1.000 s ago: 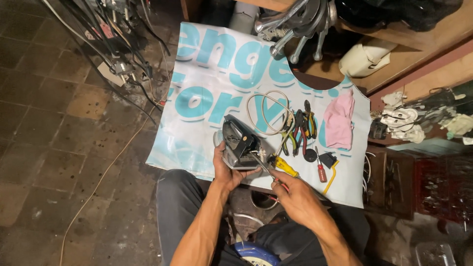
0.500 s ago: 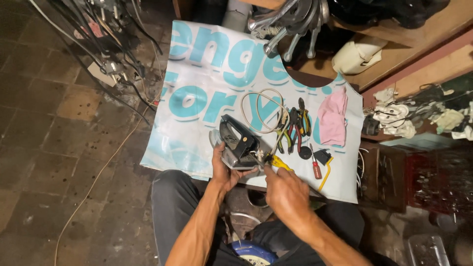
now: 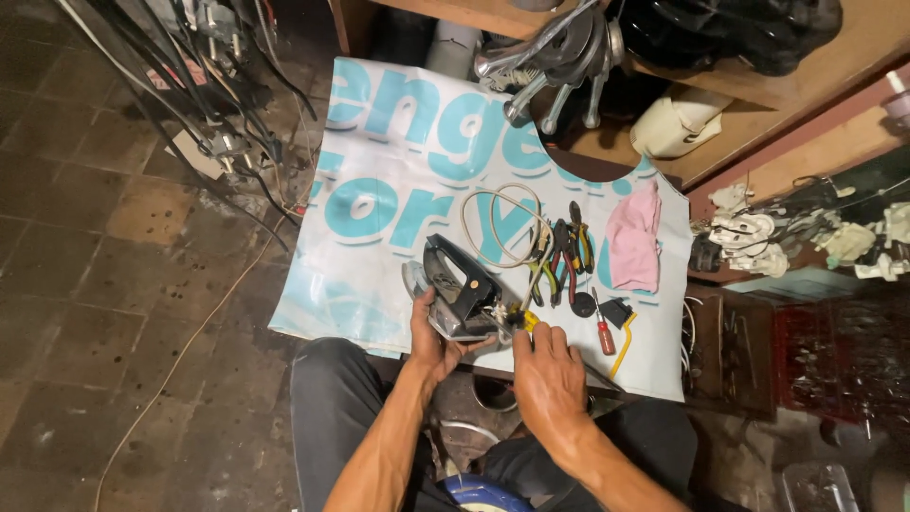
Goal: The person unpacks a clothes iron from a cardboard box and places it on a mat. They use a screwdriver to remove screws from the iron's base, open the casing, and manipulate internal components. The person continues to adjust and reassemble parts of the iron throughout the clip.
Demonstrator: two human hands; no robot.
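The right hand (image 3: 548,374) pinches a yellow-handled tool (image 3: 527,320) in its fingertips, tip set against the rear of an old clothes iron (image 3: 462,296). The left hand (image 3: 431,341) curls round the iron from below, thumb up its side, holding it tilted above the printed banner (image 3: 379,171) on the floor. The tip could slip off and jab the left palm, since the iron rests only in that hand. Pliers (image 3: 559,251), a coiled cord (image 3: 502,223) and a pink cloth (image 3: 633,237) lie just beyond; a small part could drop among them.
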